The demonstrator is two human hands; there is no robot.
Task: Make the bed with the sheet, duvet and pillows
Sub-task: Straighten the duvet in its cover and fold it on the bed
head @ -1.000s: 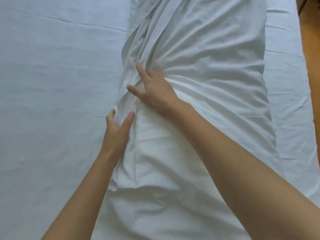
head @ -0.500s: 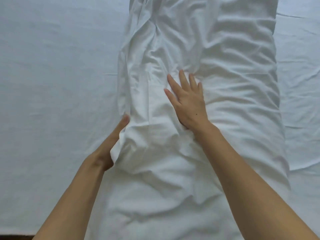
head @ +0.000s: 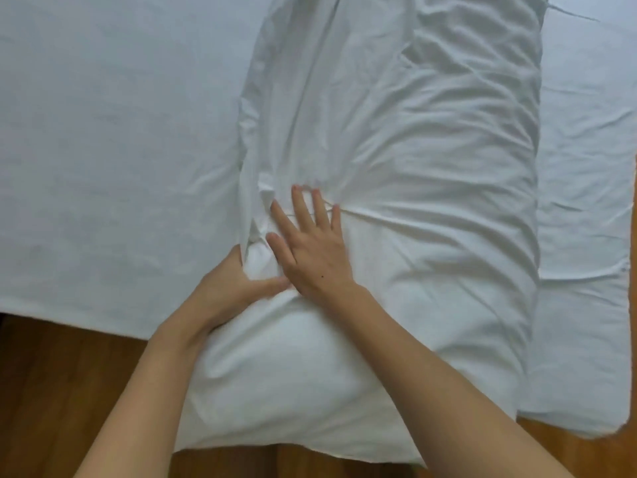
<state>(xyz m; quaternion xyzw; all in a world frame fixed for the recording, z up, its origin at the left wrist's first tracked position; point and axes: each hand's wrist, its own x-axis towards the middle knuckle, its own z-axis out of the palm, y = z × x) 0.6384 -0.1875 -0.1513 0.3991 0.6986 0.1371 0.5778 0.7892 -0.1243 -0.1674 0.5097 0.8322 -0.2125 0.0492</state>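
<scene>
A long white pillow in a crumpled white pillowcase (head: 431, 160) lies lengthwise on the bed, and its near end hangs over the bed's near edge. My right hand (head: 312, 246) presses flat on the pillowcase with fingers spread, and folds radiate from its fingertips. My left hand (head: 231, 288) grips the pillowcase's left edge just beside it, thumb on top and fingers tucked under the fabric. The white fitted sheet (head: 113, 160) covers the mattress around the pillow.
The wooden floor (head: 62, 391) shows below the bed's near edge. The sheet's right part (head: 586, 236) lies wrinkled beside the pillow, with the mattress corner at the lower right.
My view has pulled back, so the bed's near edge and floor show. My right hand slid left towards the pillow's edge. My left hand went from resting against the edge to gripping it.
</scene>
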